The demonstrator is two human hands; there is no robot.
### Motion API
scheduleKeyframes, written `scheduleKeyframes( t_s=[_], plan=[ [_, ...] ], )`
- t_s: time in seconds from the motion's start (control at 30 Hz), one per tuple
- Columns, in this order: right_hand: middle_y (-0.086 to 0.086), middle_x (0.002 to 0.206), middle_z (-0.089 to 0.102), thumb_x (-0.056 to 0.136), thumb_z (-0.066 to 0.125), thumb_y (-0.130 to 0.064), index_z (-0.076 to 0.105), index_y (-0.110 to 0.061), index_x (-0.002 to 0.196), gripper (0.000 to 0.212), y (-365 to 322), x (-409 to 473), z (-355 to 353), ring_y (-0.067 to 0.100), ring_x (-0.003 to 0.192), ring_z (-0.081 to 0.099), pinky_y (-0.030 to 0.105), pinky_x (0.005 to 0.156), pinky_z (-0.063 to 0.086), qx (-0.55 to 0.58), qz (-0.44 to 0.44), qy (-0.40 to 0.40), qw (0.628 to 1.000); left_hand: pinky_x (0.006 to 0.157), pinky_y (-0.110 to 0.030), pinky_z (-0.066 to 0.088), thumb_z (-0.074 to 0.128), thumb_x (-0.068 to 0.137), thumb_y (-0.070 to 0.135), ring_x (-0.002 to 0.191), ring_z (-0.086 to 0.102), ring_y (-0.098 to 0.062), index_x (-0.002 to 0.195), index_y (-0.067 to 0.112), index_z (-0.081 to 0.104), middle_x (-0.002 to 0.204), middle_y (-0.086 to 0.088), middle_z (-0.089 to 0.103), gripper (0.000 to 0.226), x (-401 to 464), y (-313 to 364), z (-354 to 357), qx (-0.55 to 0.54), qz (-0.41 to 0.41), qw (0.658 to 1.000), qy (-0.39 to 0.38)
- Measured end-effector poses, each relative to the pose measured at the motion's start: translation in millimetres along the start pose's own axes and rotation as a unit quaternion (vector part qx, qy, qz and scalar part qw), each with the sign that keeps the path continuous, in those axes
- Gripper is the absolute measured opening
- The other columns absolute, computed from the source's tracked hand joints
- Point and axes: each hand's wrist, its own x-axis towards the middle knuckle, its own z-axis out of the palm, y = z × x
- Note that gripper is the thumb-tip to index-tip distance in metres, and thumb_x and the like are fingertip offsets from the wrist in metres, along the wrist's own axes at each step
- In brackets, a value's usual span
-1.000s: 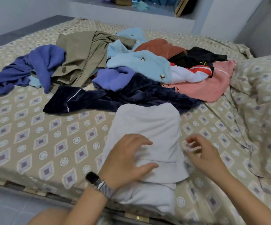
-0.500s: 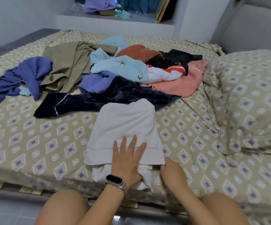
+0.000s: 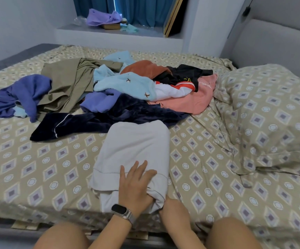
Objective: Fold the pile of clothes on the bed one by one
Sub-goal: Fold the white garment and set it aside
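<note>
A pale grey folded garment [image 3: 136, 146] lies on the patterned bed [image 3: 37, 168] near its front edge. My left hand [image 3: 136, 184], with a watch on the wrist, presses flat on the garment's near end, fingers straight and spread. My right hand [image 3: 174, 207] is at the garment's near right corner, with its fingers hidden under the fabric. Behind the garment lies the unfolded pile of clothes [image 3: 127, 87]: a navy velvet piece [image 3: 109, 119], light blue, purple, olive, rust, black, white and pink items.
A pillow [image 3: 271, 114] in the same pattern sits at the right. A grey headboard [image 3: 280, 42] stands behind it. A window ledge [image 3: 109, 31] holds a purple cloth and small items. My bare knees are at the bed's front edge.
My left hand flattened onto the garment's near end and stayed there. My right hand dropped from beside the garment to its near right corner and slid its fingers under the fabric.
</note>
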Motion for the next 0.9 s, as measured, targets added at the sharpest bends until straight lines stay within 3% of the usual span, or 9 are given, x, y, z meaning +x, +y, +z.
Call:
scheduleKeyframes(
  t_s=[0.2, 0.33, 0.43, 0.5, 0.57, 0.63, 0.7, 0.77, 0.9],
  plan=[
    [0.001, 0.053, 0.061, 0.100, 0.043, -0.025, 0.050, -0.020, 0.071, 0.030, 10.2, -21.7, 6.7, 0.006, 0.048, 0.061, 0.022, 0.057, 0.051, 0.285, -0.017, -0.027, 0.958, 0.105, -0.062, 0.033, 0.072, 0.041, 0.016, 0.117, 0.060, -0.027, 0.098, 0.033, 0.047, 0.122, 0.001, 0.064, 0.065, 2.4, 0.5, 1.5, 0.000, -0.015, 1.000, 0.023],
    [-0.010, 0.068, 0.063, 0.098, 0.048, -0.026, 0.056, -0.031, 0.069, 0.031, 28.4, -10.6, -17.9, -0.002, 0.065, 0.061, 0.018, 0.082, 0.049, 0.116, -0.071, -0.188, 0.973, 0.110, -0.058, 0.013, 0.079, 0.032, 0.037, 0.127, 0.050, -0.030, 0.101, 0.039, 0.044, 0.130, 0.000, 0.054, 0.077, -0.7, 6.0, -0.8, 0.097, 0.012, 0.984, -0.148],
    [-0.013, 0.098, 0.068, 0.091, 0.055, -0.017, 0.071, -0.030, 0.086, 0.022, 38.7, 2.0, -69.1, 0.004, 0.094, 0.062, 0.022, 0.091, 0.047, -0.024, -0.080, -0.309, 0.947, 0.116, -0.051, -0.013, 0.063, 0.063, 0.054, 0.148, -0.001, -0.017, 0.124, 0.045, 0.036, 0.155, 0.011, 0.011, 0.067, 0.8, -0.9, -21.9, 0.012, 0.060, 0.968, -0.245],
    [0.000, 0.113, 0.068, 0.096, 0.046, -0.017, 0.066, -0.019, 0.104, 0.021, 38.8, 16.8, -92.6, 0.016, 0.104, 0.062, 0.027, 0.085, 0.046, -0.010, -0.050, -0.168, 0.984, 0.122, -0.039, 0.007, 0.061, 0.072, 0.052, 0.142, 0.021, -0.002, 0.123, 0.045, 0.049, 0.149, 0.019, 0.029, 0.053, 1.7, -6.6, -45.9, -0.187, -0.004, 0.951, -0.245],
    [0.006, 0.131, 0.058, 0.102, 0.040, -0.029, 0.055, -0.014, 0.125, 0.032, 24.1, 29.0, -96.5, 0.022, 0.119, 0.053, 0.031, 0.095, 0.042, 0.108, -0.044, 0.091, 0.989, 0.100, -0.035, 0.047, 0.065, 0.083, 0.032, 0.106, 0.062, -0.003, 0.107, 0.037, 0.062, 0.111, 0.014, 0.068, 0.025, 6.7, -17.7, -60.7, -0.325, -0.127, 0.936, -0.041],
    [0.002, 0.154, 0.033, 0.100, 0.038, -0.046, 0.035, -0.020, 0.147, 0.054, -1.9, 34.4, -85.5, 0.022, 0.144, 0.026, 0.036, 0.116, 0.022, 0.173, -0.096, 0.222, 0.955, 0.087, -0.035, 0.052, 0.060, 0.090, 0.017, 0.097, 0.065, -0.016, 0.106, 0.026, 0.065, 0.102, 0.006, 0.070, 0.018, 18.7, -33.7, -65.6, -0.244, -0.218, 0.932, 0.158],
    [-0.005, 0.163, -0.002, 0.096, 0.030, -0.061, 0.013, -0.036, 0.153, 0.065, -27.2, 36.9, -63.1, 0.021, 0.150, -0.006, 0.047, 0.121, 0.005, 0.121, -0.127, 0.170, 0.970, 0.093, -0.037, 0.044, 0.059, 0.092, 0.025, 0.113, 0.056, -0.026, 0.120, 0.013, 0.061, 0.119, -0.006, 0.063, 0.031, 32.8, -51.8, -64.3, -0.175, -0.275, 0.928, 0.179],
    [-0.011, 0.158, -0.029, 0.090, 0.024, -0.071, -0.002, -0.047, 0.151, 0.070, -40.1, 40.1, -31.4, 0.024, 0.148, -0.020, 0.060, 0.117, 0.005, 0.067, -0.105, 0.090, 0.988, 0.097, -0.041, 0.043, 0.062, 0.080, 0.055, 0.118, 0.051, -0.032, 0.124, 0.010, 0.056, 0.126, -0.011, 0.057, 0.063, 43.5, -70.8, -52.9, -0.195, -0.387, 0.897, 0.090],
    [-0.014, 0.160, -0.013, 0.073, 0.028, -0.082, 0.012, -0.048, 0.147, 0.083, -36.2, 44.8, -13.2, 0.021, 0.148, -0.004, 0.053, 0.116, 0.019, 0.155, -0.089, 0.155, 0.972, 0.091, -0.043, 0.053, 0.076, 0.035, 0.082, 0.098, 0.067, -0.029, 0.119, 0.017, 0.058, 0.112, -0.002, 0.068, 0.107, 48.6, -94.6, -34.2, -0.465, -0.511, 0.723, -0.020]
  ],
)
